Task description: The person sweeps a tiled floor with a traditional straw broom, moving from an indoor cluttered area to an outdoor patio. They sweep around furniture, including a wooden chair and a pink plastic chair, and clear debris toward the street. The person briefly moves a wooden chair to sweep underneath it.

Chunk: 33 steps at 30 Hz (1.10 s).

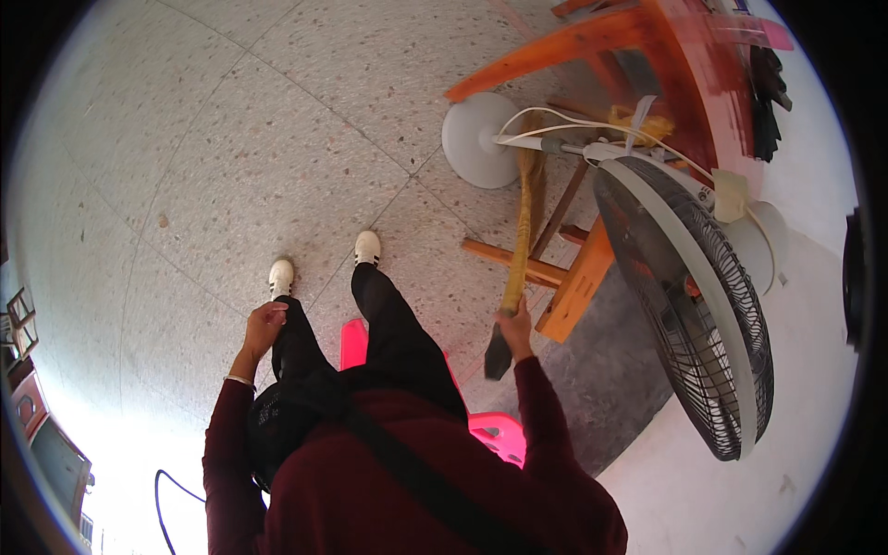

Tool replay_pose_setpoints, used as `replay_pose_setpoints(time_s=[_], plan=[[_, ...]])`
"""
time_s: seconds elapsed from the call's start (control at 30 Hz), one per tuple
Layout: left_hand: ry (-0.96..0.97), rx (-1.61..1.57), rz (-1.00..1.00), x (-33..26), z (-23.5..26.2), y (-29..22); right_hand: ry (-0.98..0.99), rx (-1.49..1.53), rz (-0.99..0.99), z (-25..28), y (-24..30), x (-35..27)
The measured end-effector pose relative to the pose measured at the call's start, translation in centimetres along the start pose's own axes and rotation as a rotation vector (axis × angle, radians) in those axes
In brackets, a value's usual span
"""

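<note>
Speckled terrazzo floor (277, 139). Right hand (515, 324) fingers closed around the broom (518, 250) handle, beside the pedestal fan (684, 305) and wooden table (647, 55). Left hand (265, 326) loosely curled, empty.

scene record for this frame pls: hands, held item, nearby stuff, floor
left hand: loosely closed, holds nothing, by the left thigh
right hand: gripping the broom handle
broom: straw-coloured, upright, leaning by the pedestal fan
fan: white, round base, cord draped over it
wooden table: orange-red, behind the fan
pink stool: under the person
floor: speckled tiles
</note>
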<state>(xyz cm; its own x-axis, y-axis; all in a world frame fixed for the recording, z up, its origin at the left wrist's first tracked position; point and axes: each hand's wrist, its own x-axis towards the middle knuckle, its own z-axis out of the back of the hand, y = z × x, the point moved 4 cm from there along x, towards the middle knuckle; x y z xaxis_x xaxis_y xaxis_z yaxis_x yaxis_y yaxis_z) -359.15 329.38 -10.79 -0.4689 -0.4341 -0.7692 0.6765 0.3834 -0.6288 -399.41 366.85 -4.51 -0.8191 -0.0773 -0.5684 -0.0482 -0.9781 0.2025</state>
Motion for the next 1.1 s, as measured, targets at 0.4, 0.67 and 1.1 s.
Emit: replay_pose_setpoints(time_s=[0.4, 0.67, 1.1], plan=[[0.037, -0.026, -0.056, -0.3, 2.2, 0.2, 0.048, 0.204, -0.033, 0.7, 3.8, -4.2], [0.128, 0.107, -0.232, -0.8, 5.3, -1.1, -0.053, 0.367, -0.021, -3.9, 3.8, -13.5], [0.186, 0.389, -0.337, -3.3, 14.1, -0.7, 0.159, 0.586, -0.139, -9.0, 4.6, -36.7]])
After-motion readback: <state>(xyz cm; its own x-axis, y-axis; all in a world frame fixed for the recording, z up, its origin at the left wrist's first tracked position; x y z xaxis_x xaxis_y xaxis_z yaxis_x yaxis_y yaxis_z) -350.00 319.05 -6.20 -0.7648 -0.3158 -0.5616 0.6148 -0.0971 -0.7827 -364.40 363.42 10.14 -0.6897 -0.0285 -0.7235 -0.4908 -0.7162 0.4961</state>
